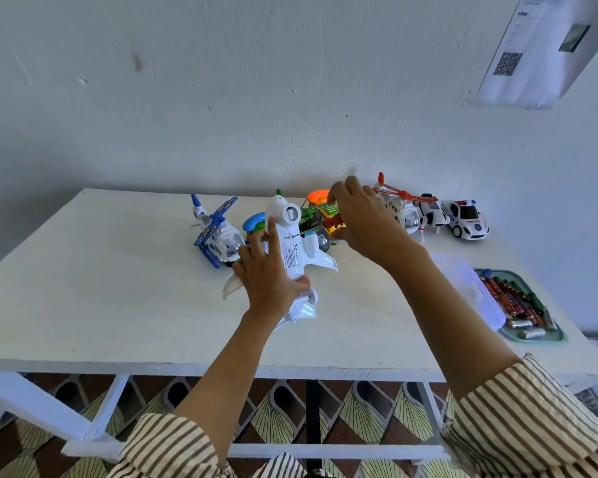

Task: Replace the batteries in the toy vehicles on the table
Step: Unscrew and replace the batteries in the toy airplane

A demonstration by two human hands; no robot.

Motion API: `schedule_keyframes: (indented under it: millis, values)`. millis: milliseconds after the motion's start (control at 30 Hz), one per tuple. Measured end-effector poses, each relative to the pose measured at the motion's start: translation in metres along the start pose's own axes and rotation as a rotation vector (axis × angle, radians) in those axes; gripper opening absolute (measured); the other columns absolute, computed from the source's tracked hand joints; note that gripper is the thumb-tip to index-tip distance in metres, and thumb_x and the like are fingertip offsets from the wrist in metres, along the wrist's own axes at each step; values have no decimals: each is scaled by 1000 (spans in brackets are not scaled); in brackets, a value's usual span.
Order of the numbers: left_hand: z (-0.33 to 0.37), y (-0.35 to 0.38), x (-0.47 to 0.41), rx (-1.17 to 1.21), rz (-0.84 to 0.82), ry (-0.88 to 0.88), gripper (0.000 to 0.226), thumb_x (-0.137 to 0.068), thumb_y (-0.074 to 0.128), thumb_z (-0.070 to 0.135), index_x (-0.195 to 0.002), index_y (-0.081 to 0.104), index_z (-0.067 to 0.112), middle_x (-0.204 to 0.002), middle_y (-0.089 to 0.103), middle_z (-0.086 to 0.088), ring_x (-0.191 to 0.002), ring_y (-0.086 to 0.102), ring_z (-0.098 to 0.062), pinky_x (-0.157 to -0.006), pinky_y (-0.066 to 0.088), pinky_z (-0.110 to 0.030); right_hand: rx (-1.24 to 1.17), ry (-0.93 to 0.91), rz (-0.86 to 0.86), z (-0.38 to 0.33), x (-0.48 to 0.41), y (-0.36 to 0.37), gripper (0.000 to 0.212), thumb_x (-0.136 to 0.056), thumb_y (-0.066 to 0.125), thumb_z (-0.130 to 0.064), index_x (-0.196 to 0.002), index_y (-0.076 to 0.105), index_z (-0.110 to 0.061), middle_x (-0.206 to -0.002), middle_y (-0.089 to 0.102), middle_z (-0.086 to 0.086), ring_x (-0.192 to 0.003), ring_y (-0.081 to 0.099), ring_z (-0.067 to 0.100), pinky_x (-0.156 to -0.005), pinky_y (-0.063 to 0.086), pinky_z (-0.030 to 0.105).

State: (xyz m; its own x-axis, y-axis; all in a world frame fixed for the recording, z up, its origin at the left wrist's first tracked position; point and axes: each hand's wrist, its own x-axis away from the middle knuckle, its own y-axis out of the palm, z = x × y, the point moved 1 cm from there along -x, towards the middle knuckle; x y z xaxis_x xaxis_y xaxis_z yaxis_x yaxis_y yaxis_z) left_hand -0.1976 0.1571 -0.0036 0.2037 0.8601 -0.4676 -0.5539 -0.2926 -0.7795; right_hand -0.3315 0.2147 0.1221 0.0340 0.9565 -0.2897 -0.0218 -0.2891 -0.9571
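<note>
Toy plane (pixel 292 257) mid-table (pixel 101 288); battery tray (pixel 553 334) right edge.

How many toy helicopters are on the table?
3: blue helicopter left of the white plane, green helicopter behind it, red-rotor helicopter beyond the right hand. Others may be hidden.

We see the white toy plane (pixel 292 250) belly-up mid-table, nose at 12, tail at 6, gripped by the left hand (pixel 268 274). The right hand (pixel 363 219) holds the screwdriver (pixel 299 235), tip on the plane's belly. Blue-white helicopter (pixel 214 232) sits at its 10. Red-white helicopter (pixel 399 205), black-white car (pixel 432 212) and police car (pixel 468 219) line up at 2. Batteries (pixel 518 305) are heaped in a teal tray (pixel 556 336) at 4.
</note>
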Motion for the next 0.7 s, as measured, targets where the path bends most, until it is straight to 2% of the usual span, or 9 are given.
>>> schedule_keyframes:
  millis: [67, 133, 233, 333, 400, 467, 533, 600, 700]
  values:
    - [0, -1, 0, 1, -10, 3, 115, -49, 86, 44, -146, 34, 11, -125, 47, -18, -100, 46, -37, -79, 36, -43, -33, -10, 52, 0, 1, 1, 33, -84, 63, 0, -114, 50, -6, -117, 46, 12, -102, 47, 24, -83, 41, 29]
    - [1, 0, 1, -8, -5, 10, 117, -47, 86, 45, -146, 33, 12, -124, 48, -18, -99, 46, -37, -78, 36, -43, -61, 0, 97, 0, 2, -1, 24, -83, 64, 1, -105, 56, -4, -111, 50, 13, -99, 50, 25, -81, 47, 31]
    - [1, 0, 1, -5, 12, 10, 117, -46, 86, 43, -145, 33, 12, -123, 49, -17, -97, 47, -37, -77, 36, -43, -9, 28, 86, 0, 3, -5, 17, -89, 61, -16, -103, 59, -6, -104, 55, 11, -94, 57, 27, -73, 47, 33]
    - [0, -2, 2, 9, 21, 5, 115, -46, 86, 40, -145, 37, 10, -124, 49, -18, -98, 47, -38, -77, 36, -44, 112, 55, 16, -2, 4, -9, 32, -98, 45, -35, -100, 59, -6, -93, 61, 12, -89, 63, 31, -70, 45, 35]
    - [0, -2, 2, 2, 25, 9, 114, -46, 87, 41, -144, 37, 10, -124, 49, -18, -98, 47, -38, -77, 36, -43, 150, 45, -8, -3, 5, -9, 35, -100, 38, -36, -102, 59, -7, -86, 58, 9, -89, 63, 30, -71, 45, 34]
    - [1, -2, 2, 3, 21, 11, 114, -47, 87, 41, -144, 37, 9, -123, 49, -19, -97, 47, -38, -77, 36, -43, 104, -15, 12, -4, 5, -5, 29, -97, 47, -31, -113, 54, -8, -99, 58, 8, -92, 60, 29, -76, 44, 33]
    - [0, 0, 1, -3, 35, 13, 116, -45, 88, 43, -143, 37, 9, -121, 49, -19, -95, 48, -38, -76, 38, -44, 88, -66, 43, -4, 3, 0, 32, -89, 61, -16, -118, 49, -8, -113, 53, 10, -96, 54, 26, -79, 44, 31]
    - [0, 1, 2, -14, 38, 24, 118, -43, 88, 44, -143, 35, 10, -120, 49, -18, -95, 49, -38, -76, 39, -43, 30, -50, 68, -3, 1, -1, 26, -85, 63, -2, -110, 54, -7, -110, 52, 11, -93, 52, 23, -74, 43, 28]
    - [1, 0, 3, -12, 7, 23, 117, -46, 87, 43, -146, 34, 11, -124, 48, -17, -99, 47, -37, -77, 36, -43, -6, 7, 77, -3, -1, -7, 15, -89, 62, -12, -103, 59, -7, -102, 55, 10, -91, 58, 25, -72, 47, 33]
